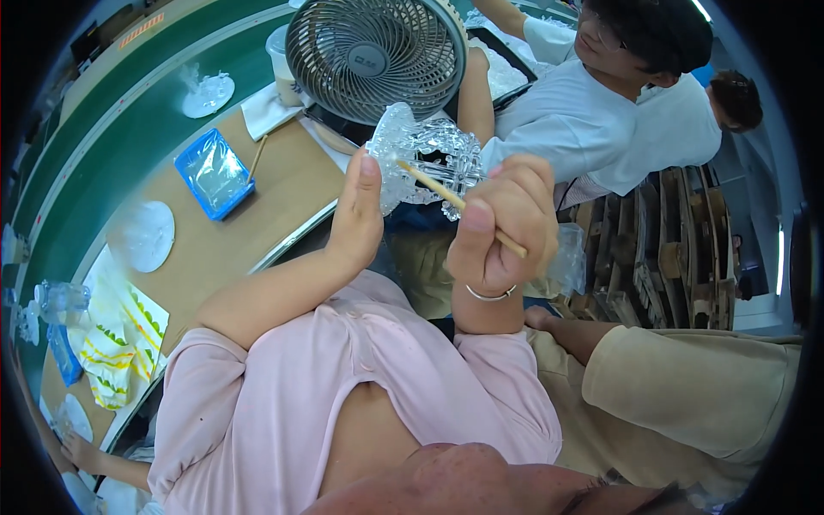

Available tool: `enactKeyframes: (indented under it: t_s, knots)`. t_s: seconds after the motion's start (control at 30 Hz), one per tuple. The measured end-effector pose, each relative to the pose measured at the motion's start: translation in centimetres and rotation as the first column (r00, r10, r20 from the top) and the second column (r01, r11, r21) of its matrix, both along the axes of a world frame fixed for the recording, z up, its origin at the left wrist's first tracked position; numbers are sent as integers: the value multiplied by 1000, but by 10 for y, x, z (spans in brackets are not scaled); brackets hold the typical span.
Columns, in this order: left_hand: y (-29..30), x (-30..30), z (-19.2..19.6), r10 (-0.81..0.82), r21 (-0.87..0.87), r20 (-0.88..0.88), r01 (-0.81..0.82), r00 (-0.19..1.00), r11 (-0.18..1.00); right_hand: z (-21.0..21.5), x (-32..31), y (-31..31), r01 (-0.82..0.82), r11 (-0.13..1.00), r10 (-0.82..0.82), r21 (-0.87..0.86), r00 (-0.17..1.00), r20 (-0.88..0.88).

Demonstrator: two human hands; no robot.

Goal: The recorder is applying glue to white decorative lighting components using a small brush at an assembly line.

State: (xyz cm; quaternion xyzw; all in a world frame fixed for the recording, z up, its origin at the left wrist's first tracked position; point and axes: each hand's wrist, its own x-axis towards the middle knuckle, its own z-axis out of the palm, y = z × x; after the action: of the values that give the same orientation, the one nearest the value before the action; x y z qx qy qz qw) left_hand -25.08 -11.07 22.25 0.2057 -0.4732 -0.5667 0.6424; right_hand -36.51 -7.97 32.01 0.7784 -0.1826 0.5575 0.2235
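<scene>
Raised in front of me is a clear, intricate plastic piece [446,150] with a rounded frosted disc at its left side. My left hand [359,210] grips that disc, its thumb upright along the edge. A thin wooden stick [433,183] is pinched in my right hand [508,227], fingers curled round it. The stick's far tip meets the clear piece close to the disc; whether that tip has bristles is too small to tell. To the left, a blue tray [212,176] containing something clear and shiny lies on the brown-covered table, with another wooden stick [257,158] at its right edge.
A large dark fan [375,58] stands just beyond my hands, beside a lidded cup [281,64]. White round discs [148,237] and yellow-green printed wrapping [116,348] lie at left. A green conveyor belt [154,107] runs behind. A co-worker [562,129] sits at far right, near stacked wooden pallets [657,245].
</scene>
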Motion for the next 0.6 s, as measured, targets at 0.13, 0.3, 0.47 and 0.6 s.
enactKeyframes:
  t_s: [0.13, 0.3, 0.47, 0.6]
  knots:
    - [-2, 1, -8, -16, 20, -60, 17, 998, 1000, -4, 2, 12, 16, 999, -16, 30, 1000, 2]
    - [0, 5, -4, -17, 37, -117, 21, 993, 999, -11, 3, 11, 19, 999, -19, 35, 1000, -4]
    - [0, 12, 1, -39, 95, -198, 59, 979, 994, -11, -8, 32, 89, 992, -89, 87, 996, 5]
    - [-3, 28, 11, -235, 134, -363, 300, 902, 944, -28, -6, 34, -34, 958, 111, -284, 958, 263]
